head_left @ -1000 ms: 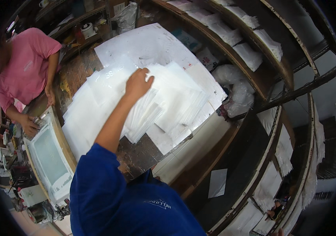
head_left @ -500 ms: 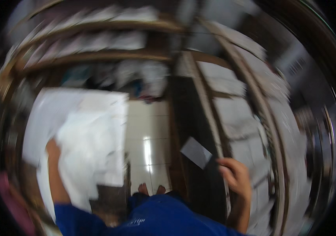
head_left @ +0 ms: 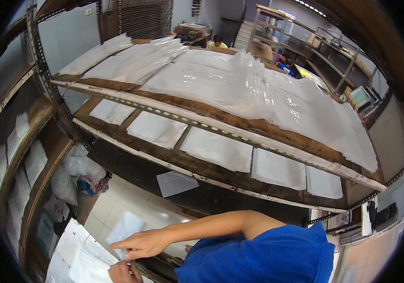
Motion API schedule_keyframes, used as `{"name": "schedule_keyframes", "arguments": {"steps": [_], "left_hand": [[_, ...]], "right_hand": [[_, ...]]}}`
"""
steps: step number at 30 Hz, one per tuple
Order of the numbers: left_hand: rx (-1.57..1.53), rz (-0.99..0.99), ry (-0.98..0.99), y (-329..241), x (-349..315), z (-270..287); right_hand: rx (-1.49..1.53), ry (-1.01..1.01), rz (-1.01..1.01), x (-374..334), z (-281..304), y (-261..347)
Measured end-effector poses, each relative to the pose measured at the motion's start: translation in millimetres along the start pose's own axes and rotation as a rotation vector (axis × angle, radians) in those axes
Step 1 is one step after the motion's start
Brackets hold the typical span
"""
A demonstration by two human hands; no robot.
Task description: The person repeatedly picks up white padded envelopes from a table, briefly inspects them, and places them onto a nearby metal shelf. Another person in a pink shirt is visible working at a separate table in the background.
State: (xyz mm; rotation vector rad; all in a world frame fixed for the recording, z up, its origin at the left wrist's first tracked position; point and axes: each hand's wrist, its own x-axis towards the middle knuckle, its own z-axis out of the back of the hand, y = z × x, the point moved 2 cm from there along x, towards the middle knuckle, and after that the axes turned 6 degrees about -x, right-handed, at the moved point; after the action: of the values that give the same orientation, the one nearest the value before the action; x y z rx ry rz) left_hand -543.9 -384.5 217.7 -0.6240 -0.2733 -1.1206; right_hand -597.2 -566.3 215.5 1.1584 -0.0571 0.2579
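Note:
My right hand (head_left: 141,243) reaches across to the lower left, index finger stretched out and thumb below it. Against its far side is a blurred, thin whitish sheet (head_left: 125,227), apparently held by it; the exact grip is hidden. Just below, my left hand (head_left: 125,273) has curled fingers at the edge of a pile of white plastic sheets (head_left: 91,268), partly cut off by the frame; what they pinch does not show. The pile rests on a white worn board (head_left: 72,236).
A rack (head_left: 211,123) with two shelves spans the view, bearing stacks of clear plastic-covered sheets (head_left: 197,78). A loose pale sheet (head_left: 176,183) lies on its dark lower ledge. Another shelf unit (head_left: 34,188) and plastic bags (head_left: 65,184) are at left. People (head_left: 284,66) are farther back.
My view has swung right toward the rack. My right hand has left the rack's edge and come over beside my left hand at the pile. The blurred sheet now shows beside it.

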Motion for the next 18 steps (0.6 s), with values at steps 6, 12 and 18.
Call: {"name": "schedule_keyframes", "arguments": {"steps": [6,12,18], "left_hand": [[0.027,-0.048,-0.068,-23,-3,-22],[-0.291,0.068,-0.236,-68,3,-44],[-1.333,0.649,0.081,-74,-2,-128]], "right_hand": [[-0.095,0.007,-0.098,7,5,-9],[0.008,-0.334,-0.124,-4,29,-3],[0.431,-0.335,-0.22,-35,34,40]]}}
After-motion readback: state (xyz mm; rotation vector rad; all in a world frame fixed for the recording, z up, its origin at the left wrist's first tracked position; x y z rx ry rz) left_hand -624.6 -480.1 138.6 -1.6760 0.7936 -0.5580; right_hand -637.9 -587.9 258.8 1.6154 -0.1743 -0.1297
